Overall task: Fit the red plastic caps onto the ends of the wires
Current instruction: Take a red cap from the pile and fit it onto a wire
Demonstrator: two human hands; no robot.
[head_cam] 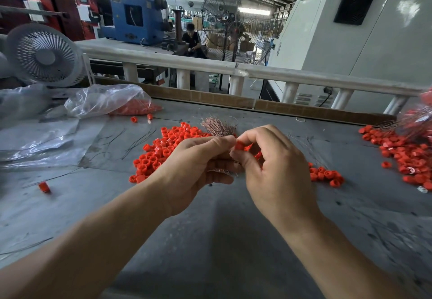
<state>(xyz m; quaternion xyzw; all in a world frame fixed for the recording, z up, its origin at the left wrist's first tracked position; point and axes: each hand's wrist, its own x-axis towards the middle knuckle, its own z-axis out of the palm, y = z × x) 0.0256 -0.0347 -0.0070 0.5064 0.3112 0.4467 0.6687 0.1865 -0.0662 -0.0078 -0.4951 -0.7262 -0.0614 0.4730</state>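
Bright, even daylight is admitted through the roof panels (pixel 254 9) at the far end, where highlights are blown out. Glare is seen on the plastic bag (pixel 105 99). A soft shadow is cast on the worktop (pixel 233 228). Wide-angle bending is evident at the edges; the right margin is blurred.

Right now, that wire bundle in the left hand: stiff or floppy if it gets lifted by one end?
Probably springy rather than limp: the wire bundle fans upright above the left hand without drooping. Likely light, since the strands look hair-thin. Strands may slip out of a loose grip; stray wires already lie scattered on the table.
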